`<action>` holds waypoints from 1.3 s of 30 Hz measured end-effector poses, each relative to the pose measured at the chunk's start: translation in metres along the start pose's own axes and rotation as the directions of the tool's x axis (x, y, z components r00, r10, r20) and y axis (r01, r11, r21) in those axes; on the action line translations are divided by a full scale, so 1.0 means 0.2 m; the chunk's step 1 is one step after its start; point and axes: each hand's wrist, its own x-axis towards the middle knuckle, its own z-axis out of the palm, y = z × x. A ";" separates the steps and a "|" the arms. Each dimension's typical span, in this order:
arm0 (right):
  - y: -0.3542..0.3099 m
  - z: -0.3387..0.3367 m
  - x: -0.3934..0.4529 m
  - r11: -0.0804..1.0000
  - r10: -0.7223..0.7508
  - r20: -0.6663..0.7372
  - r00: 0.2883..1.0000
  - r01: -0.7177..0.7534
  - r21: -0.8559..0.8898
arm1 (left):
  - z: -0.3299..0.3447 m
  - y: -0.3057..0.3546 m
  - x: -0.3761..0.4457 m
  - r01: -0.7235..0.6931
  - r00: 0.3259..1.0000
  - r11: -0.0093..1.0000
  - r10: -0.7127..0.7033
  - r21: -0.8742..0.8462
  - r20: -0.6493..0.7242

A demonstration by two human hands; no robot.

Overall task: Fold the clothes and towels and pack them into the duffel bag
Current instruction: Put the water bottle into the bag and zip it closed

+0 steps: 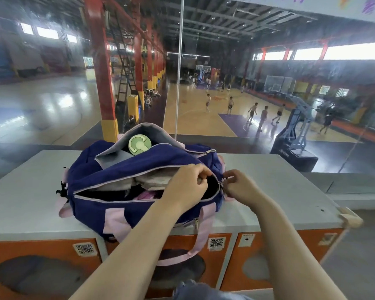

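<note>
Duffel bag (126,204): navy with pale pink trim and straps, lying on the grey surface (279,191), long axis running left to right, main opening facing up and toward the near side.
Main zipper: open along most of its length, closed end at the right, where both hands meet.
Contents: folded pale towels (152,180) just under the far lip of the opening, a pink garment (145,195) lower down in the dark interior.
Far compartment: flap raised, grey lining showing, a round green lid (139,145) poking out.
Left hand (187,185): over the right part of the opening, fingers curled and pinching the navy fabric edge at the zipper line.
Right hand (238,185): just right of the left hand, fingers pinched on the zipper pull (220,182) at the bag's right end.
Straps: one pink handle (195,245) hanging over the near edge, down across the orange locker fronts (41,252).
Lockers: QR stickers (216,242) on the doors, dark oval patches below.
Beyond: a glass pane (247,105) behind the surface, a basketball court (204,118) below with players, red columns (100,61) at left.
</note>
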 end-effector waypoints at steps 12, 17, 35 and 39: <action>-0.06 -0.04 -0.09 0.992 -0.002 -0.031 1.000 0.006 0.127 | 0.17 0.03 -0.01 -0.082 0.997 0.989 0.082 0.121 0.007; -0.07 -0.03 -0.11 0.977 -0.021 0.056 0.998 0.009 0.215 | 0.21 0.03 0.01 -0.006 0.998 0.992 0.014 0.123 -0.060; 0.02 0.10 -0.05 0.604 0.271 0.339 0.901 -0.434 0.669 | 0.24 0.02 0.01 0.088 0.985 0.996 -0.091 -0.032 -0.144; 0.05 0.13 -0.03 0.601 0.241 0.242 0.940 -0.340 0.723 | 0.23 0.02 0.01 0.084 0.987 0.995 -0.089 -0.046 -0.133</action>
